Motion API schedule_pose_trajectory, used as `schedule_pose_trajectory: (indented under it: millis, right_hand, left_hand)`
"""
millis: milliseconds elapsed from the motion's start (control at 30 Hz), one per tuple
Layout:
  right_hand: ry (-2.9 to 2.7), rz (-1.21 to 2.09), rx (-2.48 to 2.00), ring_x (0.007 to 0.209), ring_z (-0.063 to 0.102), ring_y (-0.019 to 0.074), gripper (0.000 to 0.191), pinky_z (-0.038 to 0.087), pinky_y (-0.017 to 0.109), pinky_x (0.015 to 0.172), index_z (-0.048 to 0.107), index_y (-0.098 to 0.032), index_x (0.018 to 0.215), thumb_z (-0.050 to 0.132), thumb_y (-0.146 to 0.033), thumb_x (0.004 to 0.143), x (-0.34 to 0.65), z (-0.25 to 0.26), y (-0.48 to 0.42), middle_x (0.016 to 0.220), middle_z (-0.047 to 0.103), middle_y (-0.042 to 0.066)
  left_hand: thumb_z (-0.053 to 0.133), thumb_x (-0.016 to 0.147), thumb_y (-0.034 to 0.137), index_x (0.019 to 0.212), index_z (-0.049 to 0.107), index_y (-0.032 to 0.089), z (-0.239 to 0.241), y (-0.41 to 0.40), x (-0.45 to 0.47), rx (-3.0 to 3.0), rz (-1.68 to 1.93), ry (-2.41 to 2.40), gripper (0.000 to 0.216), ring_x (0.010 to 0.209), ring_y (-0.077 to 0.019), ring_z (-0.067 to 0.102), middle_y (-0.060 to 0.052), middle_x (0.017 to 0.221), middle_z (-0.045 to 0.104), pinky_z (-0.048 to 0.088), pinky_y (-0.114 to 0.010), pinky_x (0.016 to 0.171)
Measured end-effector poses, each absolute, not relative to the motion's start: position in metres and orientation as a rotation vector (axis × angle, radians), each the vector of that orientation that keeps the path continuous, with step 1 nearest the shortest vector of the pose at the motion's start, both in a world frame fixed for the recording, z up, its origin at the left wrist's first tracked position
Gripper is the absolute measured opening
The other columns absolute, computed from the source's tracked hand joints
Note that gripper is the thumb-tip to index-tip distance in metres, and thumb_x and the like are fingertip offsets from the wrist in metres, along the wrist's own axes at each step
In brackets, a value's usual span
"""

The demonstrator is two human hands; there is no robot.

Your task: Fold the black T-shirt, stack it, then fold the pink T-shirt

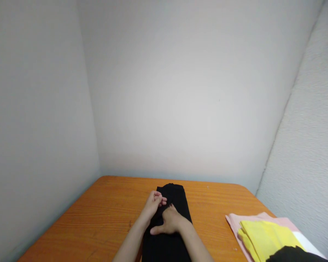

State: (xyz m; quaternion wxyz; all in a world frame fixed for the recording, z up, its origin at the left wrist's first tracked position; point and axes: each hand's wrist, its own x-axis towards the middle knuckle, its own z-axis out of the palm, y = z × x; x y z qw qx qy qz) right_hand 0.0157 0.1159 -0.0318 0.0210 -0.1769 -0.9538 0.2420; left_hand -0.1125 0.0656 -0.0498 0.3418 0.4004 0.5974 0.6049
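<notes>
At six o'clock on the table (pixel 120 207) lay a black cloth (pixel 180 198), the right hand (pixel 170 220) splayed upon it, the left hand (pixel 155 200) toward eleven with fingers curled, any grip unclear.

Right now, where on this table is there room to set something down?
Bare table: left of the black cloth, and between it and the pink cloth. Crowded: the middle, under the left hand and right hand; near right, around the yellow cloth.
</notes>
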Motion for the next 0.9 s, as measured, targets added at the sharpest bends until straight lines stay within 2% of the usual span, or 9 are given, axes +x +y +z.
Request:
schedule_pose_trajectory:
  millis: [100,133,200,367,467,567,733,833,900]
  right_hand:
    - [-2.816,0.915,-0.639,0.113,0.056,0.0295,0.067,0.04,0.035,0.097,0.066,-0.017,0.114,0.065,-0.066,0.069,0.026,-0.026,0.135,0.117,0.066,0.009]
    - [-2.768,0.931,-0.677,0.1,0.062,0.0265,0.055,0.044,0.032,0.088,0.071,-0.018,0.1,0.06,-0.065,0.074,0.029,-0.024,0.143,0.102,0.071,0.007]
    - [-2.671,0.895,-0.771,0.083,0.064,0.0219,0.049,0.046,0.029,0.076,0.072,-0.018,0.082,0.048,-0.06,0.084,0.033,-0.022,0.158,0.083,0.071,0.005]
    - [-2.354,0.746,-1.053,0.086,0.062,0.0187,0.036,0.043,0.027,0.075,0.066,-0.016,0.089,0.041,-0.041,0.092,0.035,-0.025,0.184,0.091,0.069,0.008]
    - [-2.254,0.711,-1.168,0.081,0.063,0.0178,0.027,0.043,0.026,0.07,0.063,-0.018,0.089,0.047,-0.039,0.089,0.031,-0.033,0.182,0.087,0.069,0.007]
    - [-2.236,0.682,-1.238,0.077,0.062,0.0187,0.019,0.041,0.026,0.065,0.062,-0.02,0.083,0.061,-0.039,0.079,0.028,-0.044,0.172,0.082,0.068,0.005]
    - [-2.24,0.655,-1.278,0.075,0.061,0.017,0.007,0.037,0.024,0.062,0.06,-0.022,0.074,0.063,-0.027,0.076,0.027,-0.052,0.164,0.077,0.066,0.002]
    - [-2.237,0.656,-1.27,0.074,0.061,0.0161,0.008,0.037,0.023,0.061,0.059,-0.022,0.073,0.061,-0.027,0.078,0.027,-0.052,0.166,0.078,0.067,0.001]
    - [-2.239,0.655,-1.265,0.073,0.061,0.0158,0.009,0.036,0.023,0.06,0.058,-0.022,0.073,0.059,-0.027,0.08,0.027,-0.053,0.167,0.078,0.067,0.002]
  left_hand:
    - [0.047,0.085,0.035,0.098,0.044,0.02,-0.048,0.061,-0.116,1.069,1.473,1.465,0.02,0.099,-0.0163,0.064,-0.01,0.107,0.066,0.046,-0.03,0.087]
    - [0.049,0.084,0.033,0.1,0.044,0.02,-0.048,0.06,-0.116,1.084,1.44,1.455,0.021,0.103,-0.0164,0.062,-0.01,0.11,0.065,0.045,-0.03,0.089]
    - [0.052,0.081,0.027,0.1,0.044,0.02,-0.051,0.061,-0.114,1.12,1.375,1.466,0.022,0.105,-0.0165,0.059,-0.007,0.11,0.063,0.043,-0.03,0.092]
    - [0.054,0.071,0.007,0.101,0.047,0.021,-0.048,0.053,-0.095,1.306,1.237,1.51,0.033,0.113,-0.017,0.051,-0.004,0.112,0.058,0.034,-0.032,0.102]
    - [0.051,0.075,0.011,0.114,0.048,0.022,-0.032,0.034,-0.079,1.59,1.069,1.598,0.041,0.12,-0.0197,0.049,-0.006,0.124,0.055,0.032,-0.033,0.105]
    - [0.049,0.079,0.017,0.122,0.046,0.025,-0.014,0.008,-0.073,1.807,0.973,1.735,0.044,0.122,-0.02,0.047,-0.005,0.13,0.053,0.032,-0.032,0.105]
    - [0.057,0.072,0.023,0.105,0.05,0.02,-0.012,-0.031,-0.089,1.677,0.929,2.184,0.034,0.111,-0.0227,0.052,-0.008,0.114,0.058,0.037,-0.033,0.097]
    - [0.059,0.072,0.028,0.093,0.049,0.019,-0.025,-0.043,-0.092,1.561,0.858,2.287,0.025,0.096,-0.0216,0.055,-0.007,0.1,0.06,0.04,-0.032,0.085]
    - [0.057,0.076,0.033,0.093,0.048,0.02,-0.032,-0.045,-0.088,1.533,0.903,2.311,0.023,0.094,-0.0208,0.055,-0.006,0.099,0.06,0.04,-0.031,0.084]
